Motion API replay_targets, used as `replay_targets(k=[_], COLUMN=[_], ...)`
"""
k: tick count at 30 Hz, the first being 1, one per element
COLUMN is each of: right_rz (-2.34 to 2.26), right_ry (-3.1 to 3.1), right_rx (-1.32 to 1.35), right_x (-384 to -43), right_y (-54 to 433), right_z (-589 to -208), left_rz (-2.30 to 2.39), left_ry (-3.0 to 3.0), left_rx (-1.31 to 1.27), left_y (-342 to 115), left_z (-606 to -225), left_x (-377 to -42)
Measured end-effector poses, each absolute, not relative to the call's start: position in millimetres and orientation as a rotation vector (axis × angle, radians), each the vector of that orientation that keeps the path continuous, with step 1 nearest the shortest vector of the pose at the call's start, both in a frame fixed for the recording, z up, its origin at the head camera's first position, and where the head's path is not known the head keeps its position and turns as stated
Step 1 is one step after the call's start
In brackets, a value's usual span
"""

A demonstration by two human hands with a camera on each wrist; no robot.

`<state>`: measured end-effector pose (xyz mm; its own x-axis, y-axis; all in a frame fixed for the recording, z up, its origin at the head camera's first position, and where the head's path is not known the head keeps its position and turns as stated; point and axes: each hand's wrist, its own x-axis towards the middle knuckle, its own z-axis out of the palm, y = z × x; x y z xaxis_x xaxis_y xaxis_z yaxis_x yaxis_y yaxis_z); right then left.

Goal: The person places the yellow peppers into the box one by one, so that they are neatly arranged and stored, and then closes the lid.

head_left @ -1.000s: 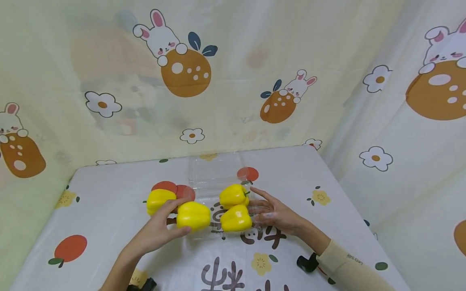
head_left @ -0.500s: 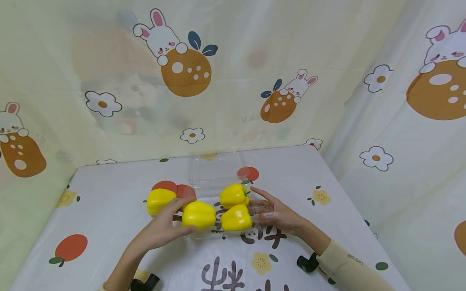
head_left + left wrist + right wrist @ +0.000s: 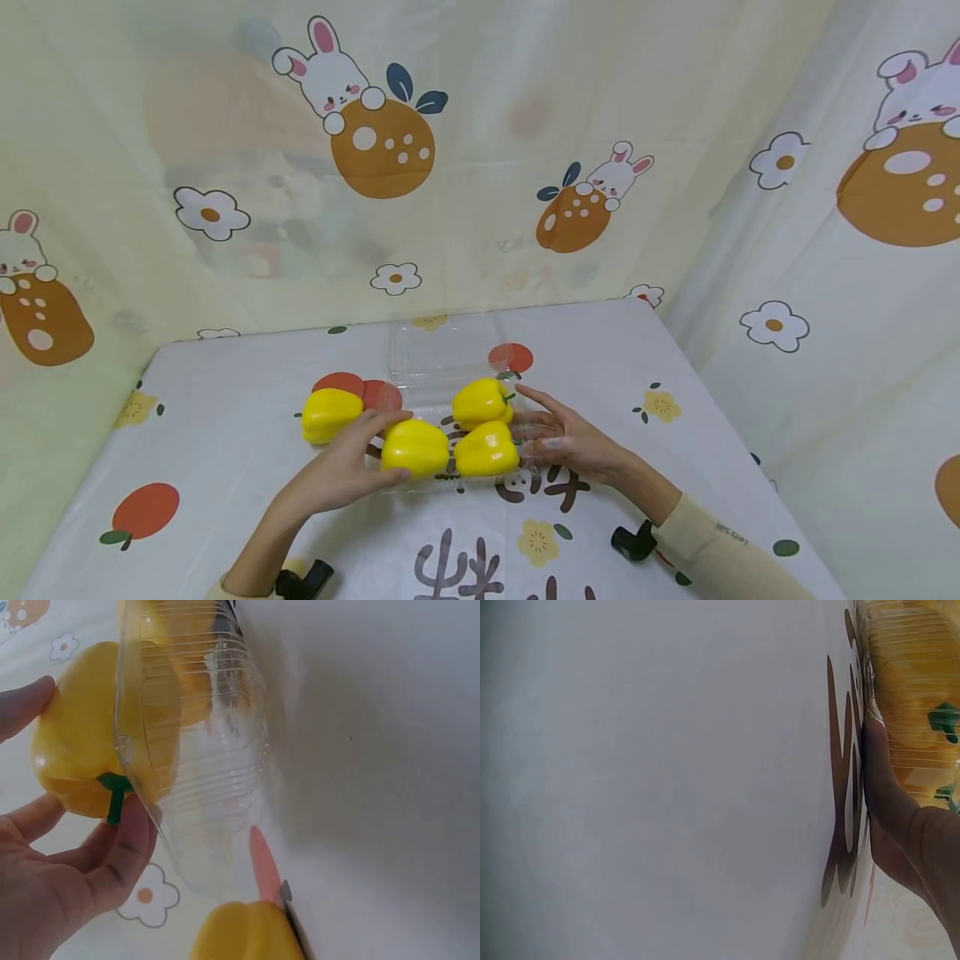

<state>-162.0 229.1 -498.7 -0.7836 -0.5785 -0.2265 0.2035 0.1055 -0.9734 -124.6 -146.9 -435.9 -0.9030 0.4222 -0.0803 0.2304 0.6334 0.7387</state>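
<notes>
A yellow bell pepper with a green stem is gripped in my left hand, thumb and fingers spread round its left end. It is at the left half of a clear plastic clamshell box, whose lid lies folded back. In the left wrist view the pepper is partly behind the box wall. Two yellow bell peppers, a rear one and a front one, lie in the box's right half. My right hand rests against the box's right side, fingers loosely extended.
Left of the box, another yellow bell pepper lies on the white printed tablecloth. A patterned curtain hangs behind the table and along its sides. Black wrist mounts sit near the left sleeve and right sleeve.
My left hand has moved right with its bell pepper and slightly down, closer to the two peppers in the box. My right hand has stayed in place.
</notes>
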Motion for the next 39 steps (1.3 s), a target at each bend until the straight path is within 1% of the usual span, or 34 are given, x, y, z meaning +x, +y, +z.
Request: replay_targets(k=[13,23,39], right_rz=[-1.739,-1.736,-1.730], right_ry=[1.819,1.816,1.807], right_rx=[-0.361,-0.378,-0.416], right_x=[-162.7,-162.7,-162.7], right_y=[229.1,230.9,232.7], right_z=[-500.7,-502.6,-503.0], left_rz=[1.069,0.969,0.941], left_ry=[2.654,2.710,2.747], left_rx=[0.476,0.514,0.564], left_y=[-140.5,-135.3,-131.2], left_z=[-435.2,-437.2,-441.1], left_x=[-121.1,-119.1,-119.4])
